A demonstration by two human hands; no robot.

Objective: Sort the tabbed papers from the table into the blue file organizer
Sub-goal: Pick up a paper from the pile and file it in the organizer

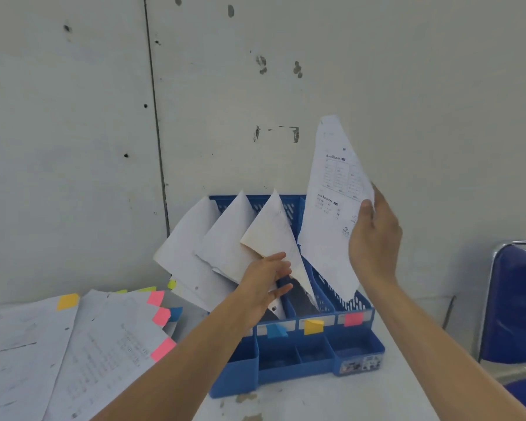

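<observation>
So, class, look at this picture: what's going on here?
A person is filing papers. Their right hand holds a printed sheet, its lower end at the rightmost slot of the blue file organizer, marked with a pink tab. The left hand rests against the filed sheets. More tabbed papers lie on the table.

Wall [407, 86] just behind the blue file organizer [298, 369]: no passage at rear. Leaning papers [225, 238] fan up-left over three slots; left grip [264, 278] presses on them. Rightmost slot blocked by the sheet [331, 214] pinched in right grip [374, 238]. Loose tabbed papers [73, 344] cover the counter [331, 399] at left; bare in front. Chair [516, 299] at right.
</observation>
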